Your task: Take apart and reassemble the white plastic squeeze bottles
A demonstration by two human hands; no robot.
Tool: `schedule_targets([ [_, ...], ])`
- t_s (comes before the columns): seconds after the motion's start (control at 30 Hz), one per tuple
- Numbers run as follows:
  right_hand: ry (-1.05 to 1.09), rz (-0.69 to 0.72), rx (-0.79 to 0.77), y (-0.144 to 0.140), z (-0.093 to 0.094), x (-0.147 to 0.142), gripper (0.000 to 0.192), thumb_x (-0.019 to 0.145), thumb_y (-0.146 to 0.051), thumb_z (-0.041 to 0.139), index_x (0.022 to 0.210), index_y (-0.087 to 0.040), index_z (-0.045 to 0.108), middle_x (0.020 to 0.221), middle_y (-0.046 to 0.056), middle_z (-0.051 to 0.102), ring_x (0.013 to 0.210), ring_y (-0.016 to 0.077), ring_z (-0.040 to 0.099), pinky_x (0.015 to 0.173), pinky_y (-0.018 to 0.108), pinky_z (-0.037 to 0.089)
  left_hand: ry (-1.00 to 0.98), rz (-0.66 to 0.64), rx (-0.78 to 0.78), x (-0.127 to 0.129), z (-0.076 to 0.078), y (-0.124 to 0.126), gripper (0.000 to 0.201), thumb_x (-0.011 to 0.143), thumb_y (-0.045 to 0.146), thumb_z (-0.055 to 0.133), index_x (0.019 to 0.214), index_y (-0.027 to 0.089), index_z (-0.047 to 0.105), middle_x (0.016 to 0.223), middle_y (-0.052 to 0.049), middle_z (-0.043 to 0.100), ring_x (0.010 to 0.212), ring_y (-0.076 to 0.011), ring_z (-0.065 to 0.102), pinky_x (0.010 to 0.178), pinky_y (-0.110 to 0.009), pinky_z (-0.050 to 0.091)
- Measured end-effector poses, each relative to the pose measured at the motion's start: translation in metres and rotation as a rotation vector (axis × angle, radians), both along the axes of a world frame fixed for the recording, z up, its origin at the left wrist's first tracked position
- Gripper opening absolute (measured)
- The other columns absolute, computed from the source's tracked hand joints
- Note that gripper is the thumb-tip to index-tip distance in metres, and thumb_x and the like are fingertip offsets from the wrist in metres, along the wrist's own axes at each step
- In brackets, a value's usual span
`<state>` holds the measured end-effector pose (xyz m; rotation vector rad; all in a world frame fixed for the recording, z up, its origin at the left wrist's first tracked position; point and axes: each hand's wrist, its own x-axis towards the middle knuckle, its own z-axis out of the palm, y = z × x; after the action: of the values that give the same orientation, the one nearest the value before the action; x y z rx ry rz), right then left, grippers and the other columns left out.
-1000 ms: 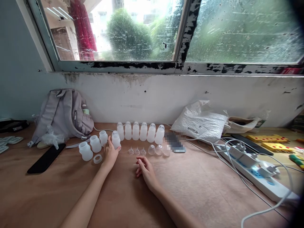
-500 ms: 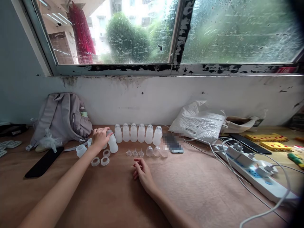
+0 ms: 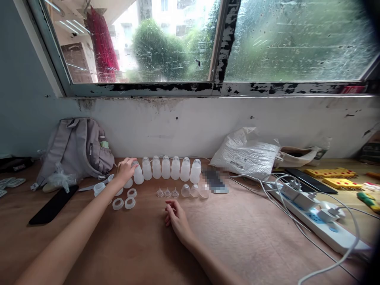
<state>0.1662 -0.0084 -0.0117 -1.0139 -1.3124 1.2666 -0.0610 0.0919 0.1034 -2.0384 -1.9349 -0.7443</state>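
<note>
The left hand (image 3: pixel 124 170) has its fingers wrapped over the leftmost of what looks like seven frosted, translucent plastic bottles (image 3: pixel 137 174) lined up along the wall, three white rings (image 3: pixel 124 202) just below it, while the right hand (image 3: pixel 175 217) rests loosely curled on the wooden table (image 3: pixel 252 237).

Single head-worn cam, looks forward and down across the brown wooden desk (image 3: pixel 237 237) toward the grimy metal-framed window (image 3: pixel 219 47); forearms enter from near edge, close range.
</note>
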Motion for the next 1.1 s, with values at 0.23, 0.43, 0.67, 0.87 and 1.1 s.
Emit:
schedule_targets([
  [0.23,-0.027,0.022,0.015,-0.003,0.004,0.001,0.024,0.081,-0.041,0.043,0.089,-0.019,0.049,0.066,-0.003,0.048,0.044,0.0072,0.048,0.039,0.019,0.041,0.003,0.037,0.003,0.003,-0.003,0.009,0.028,0.078,0.028,0.044,0.102,0.021,0.057,0.099,-0.006,0.06,0.086,-0.0229,0.057,0.075,-0.031,0.042],
  [0.43,-0.019,0.013,0.026,-0.001,0.002,0.0,0.025,0.08,-0.043,0.044,0.087,-0.02,0.05,0.069,-0.002,0.049,0.044,0.0074,0.048,0.038,0.019,0.041,-0.013,0.058,-0.006,0.003,-0.007,0.017,0.028,0.077,0.029,0.043,0.101,0.021,0.056,0.096,-0.006,0.061,0.086,-0.0228,0.057,0.073,-0.031,0.042],
  [0.67,-0.055,0.01,0.021,-0.003,0.005,0.001,0.024,0.08,-0.042,0.044,0.086,-0.02,0.051,0.057,-0.004,0.047,0.043,0.009,0.048,0.038,0.02,0.04,-0.027,0.071,-0.022,0.003,-0.005,0.022,0.029,0.077,0.028,0.042,0.101,0.021,0.057,0.095,-0.006,0.061,0.085,-0.0219,0.057,0.073,-0.03,0.042],
  [0.87,-0.051,0.012,0.02,-0.002,0.004,0.001,0.025,0.079,-0.043,0.044,0.086,-0.02,0.051,0.053,-0.005,0.047,0.043,0.01,0.049,0.039,0.02,0.041,-0.032,0.078,-0.035,0.005,-0.005,0.021,0.035,0.076,0.029,0.043,0.108,0.019,0.052,0.099,-0.008,0.06,0.086,-0.0231,0.057,0.074,-0.031,0.042],
  [1.1,-0.072,0.016,0.013,-0.003,0.005,0.001,0.023,0.081,-0.04,0.043,0.087,-0.02,0.05,0.052,-0.005,0.046,0.042,0.0103,0.048,0.04,0.021,0.041,-0.011,0.077,0.09,0.009,-0.004,0.008,0.04,0.075,0.029,0.045,0.113,0.016,0.047,0.111,-0.011,0.054,0.103,-0.0273,0.047,0.085,-0.036,0.037],
])
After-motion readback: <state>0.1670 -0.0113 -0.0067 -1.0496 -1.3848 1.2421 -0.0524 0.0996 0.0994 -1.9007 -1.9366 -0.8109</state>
